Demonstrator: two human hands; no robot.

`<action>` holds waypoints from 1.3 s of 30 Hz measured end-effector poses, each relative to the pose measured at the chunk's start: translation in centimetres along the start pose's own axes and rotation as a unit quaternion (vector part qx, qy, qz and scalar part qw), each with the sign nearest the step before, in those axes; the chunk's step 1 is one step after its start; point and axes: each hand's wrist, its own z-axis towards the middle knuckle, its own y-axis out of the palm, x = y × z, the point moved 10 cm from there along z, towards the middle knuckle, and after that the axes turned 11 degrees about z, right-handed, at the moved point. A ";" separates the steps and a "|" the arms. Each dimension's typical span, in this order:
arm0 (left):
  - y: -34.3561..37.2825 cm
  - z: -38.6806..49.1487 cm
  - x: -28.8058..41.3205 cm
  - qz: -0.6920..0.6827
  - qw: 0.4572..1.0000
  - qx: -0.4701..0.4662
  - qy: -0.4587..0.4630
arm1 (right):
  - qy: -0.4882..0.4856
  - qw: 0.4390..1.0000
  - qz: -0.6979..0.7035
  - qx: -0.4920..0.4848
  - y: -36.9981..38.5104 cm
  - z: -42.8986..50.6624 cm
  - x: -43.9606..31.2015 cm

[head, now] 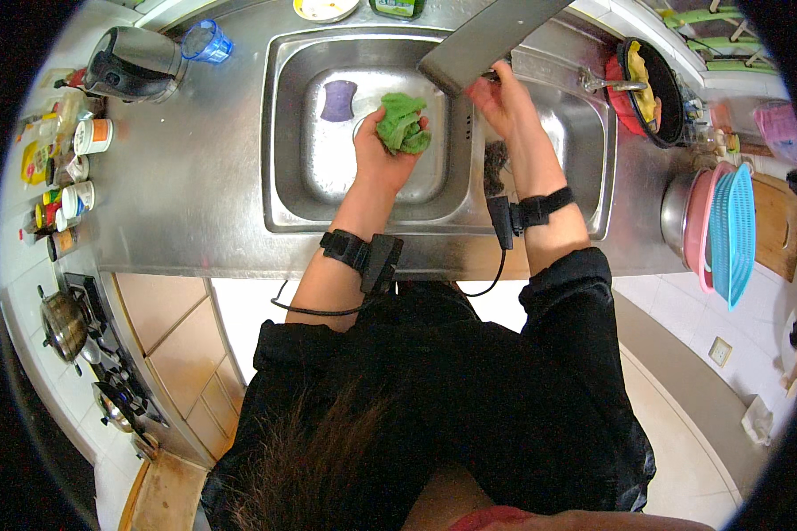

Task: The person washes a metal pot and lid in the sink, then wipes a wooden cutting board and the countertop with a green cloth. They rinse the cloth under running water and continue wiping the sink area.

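Note:
My left hand holds a crumpled green cloth above the larger basin of the stainless steel sink. My right hand is over the divider between the two basins. It grips what looks like a cleaver, whose broad grey blade slants up to the right and runs out of the picture's top. Its handle is mostly hidden by the fingers and the blade. The cloth and the blade are apart. On the floor of the larger basin lies a purple sponge.
A kettle and a blue cup stand at the left. At the right are a black pan with a yellow cloth, and a blue plastic basket beside a pink basin. A faucet reaches across the right rim. Jars line the left wall.

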 end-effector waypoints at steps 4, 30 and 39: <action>0.9 0.3 0.4 0.015 0.999 0.030 0.025 | 0.039 0.995 -0.084 -0.043 1.4 -5.2 3.6; 1.2 2.4 -4.1 -0.081 0.994 0.051 -0.045 | -0.228 0.752 -0.613 -0.080 4.5 -2.4 8.8; -3.5 3.4 -3.4 0.025 0.996 0.088 -0.017 | 0.003 0.872 -0.485 -0.070 1.0 -1.6 11.6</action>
